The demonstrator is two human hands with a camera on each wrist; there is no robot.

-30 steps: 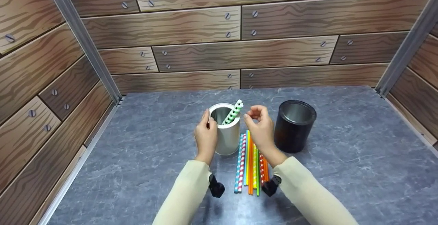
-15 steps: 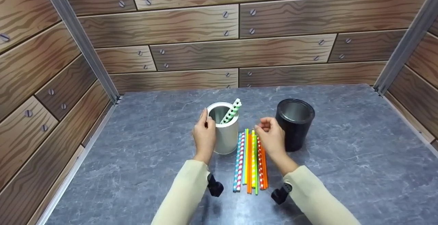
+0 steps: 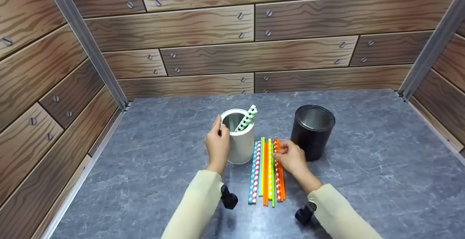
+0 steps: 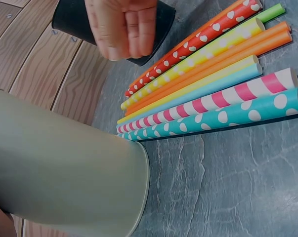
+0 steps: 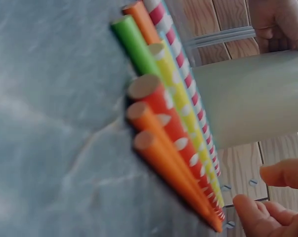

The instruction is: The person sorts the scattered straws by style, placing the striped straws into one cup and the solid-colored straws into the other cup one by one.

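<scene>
My left hand (image 3: 218,146) grips the rim of a pale grey-white can (image 3: 241,148), which stands upright. Leaning inside it are green-and-white striped paper straws (image 3: 247,118), their tops above the rim. My right hand (image 3: 292,158) hovers over the right side of a row of loose paper straws on the table. In the right wrist view its thumb and fingers (image 5: 247,210) are apart, with nothing between them. Among the row are a red straw with white hearts (image 4: 198,42), a yellow dotted straw (image 4: 208,54), a pink-striped straw (image 4: 208,101) and a teal dotted straw (image 4: 223,118).
A black can (image 3: 308,141) stands upright just behind my right hand. The grey marbled table (image 3: 163,144) is bounded by wood-patterned walls (image 3: 203,28) at the back and both sides.
My right hand has moved from beside the white can's rim, right and down towards me, to the loose straws. My left hand stays on the white can.
</scene>
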